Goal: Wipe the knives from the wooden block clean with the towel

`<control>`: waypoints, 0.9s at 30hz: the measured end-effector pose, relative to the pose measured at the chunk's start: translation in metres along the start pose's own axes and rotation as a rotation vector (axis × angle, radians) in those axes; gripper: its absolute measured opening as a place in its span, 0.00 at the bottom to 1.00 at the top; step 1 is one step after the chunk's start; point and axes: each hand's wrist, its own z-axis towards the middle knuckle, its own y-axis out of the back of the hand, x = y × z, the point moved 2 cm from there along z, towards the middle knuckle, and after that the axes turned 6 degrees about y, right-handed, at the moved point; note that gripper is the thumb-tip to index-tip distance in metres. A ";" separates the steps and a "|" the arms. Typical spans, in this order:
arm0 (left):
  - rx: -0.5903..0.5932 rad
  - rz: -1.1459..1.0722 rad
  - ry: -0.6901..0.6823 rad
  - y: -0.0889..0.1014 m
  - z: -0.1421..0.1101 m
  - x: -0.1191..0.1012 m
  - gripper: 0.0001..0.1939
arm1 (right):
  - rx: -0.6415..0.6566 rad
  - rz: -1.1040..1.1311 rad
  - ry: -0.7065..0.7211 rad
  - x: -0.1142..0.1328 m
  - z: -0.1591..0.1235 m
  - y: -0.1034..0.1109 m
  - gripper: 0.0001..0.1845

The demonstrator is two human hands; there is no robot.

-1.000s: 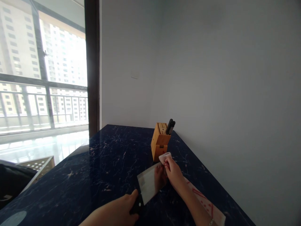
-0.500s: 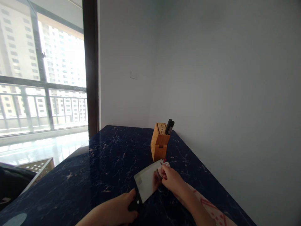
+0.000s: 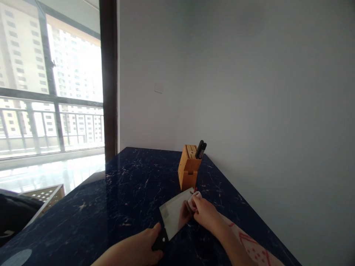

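Head view: my left hand [image 3: 145, 245] is wrapped around the black handle [image 3: 160, 242] of a big knife [image 3: 173, 218], with my thumb on top. The wide, shiny blade points away from me, up and to the right, over the table [image 3: 138, 192]. I can't tell if the blade touches the tabletop.

My right hand [image 3: 204, 213] is bunched up tight and grips a cloth [image 3: 192, 204]. The cloth is at the far right side of the blade, and I can see my right hand shining back in the metal. More white cloth with red lines and dots shows beside my right arm, near the bottom.

The wooden block [image 3: 188, 168] stands up on the table just past the tip of the blade. I can't tell if the two touch. It has slots on top, and two black grips [image 3: 201, 149] stick out of its right side.

The table is dark blue with thin, pale lines. Its far end is near a grey wall [image 3: 249, 92], which has a small square plate [image 3: 158, 87] on it. On the left is a big, bright window [image 3: 74, 74], with tall houses and a rail outside. Low on the left, beside the table, a black thing [image 3: 16, 210] is next to a pale box [image 3: 54, 195] with holes.
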 end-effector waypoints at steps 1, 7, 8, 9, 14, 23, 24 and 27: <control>0.000 0.001 0.003 0.000 0.000 0.000 0.18 | 0.027 0.021 0.047 0.007 -0.002 -0.001 0.13; -0.027 0.013 -0.010 0.003 -0.001 -0.003 0.16 | 0.131 0.071 0.247 0.044 -0.010 -0.001 0.13; -0.024 0.013 -0.013 0.003 -0.001 -0.003 0.16 | 0.143 0.034 0.236 0.044 -0.010 0.000 0.13; -0.018 0.012 -0.015 0.003 -0.001 -0.003 0.16 | 0.156 -0.015 0.216 0.043 -0.010 0.002 0.14; 0.002 -0.008 0.000 0.002 -0.001 -0.003 0.17 | 0.177 -0.235 0.065 0.023 -0.010 0.010 0.17; -0.003 0.028 0.008 0.001 -0.002 -0.002 0.21 | 0.030 -0.279 -0.079 -0.010 -0.004 0.004 0.21; -0.010 0.040 0.003 0.001 -0.002 -0.002 0.21 | 0.010 -0.277 -0.090 -0.013 -0.002 0.004 0.22; -0.036 0.077 -0.003 0.001 -0.003 -0.003 0.24 | -0.051 -0.261 -0.114 -0.015 0.002 0.004 0.21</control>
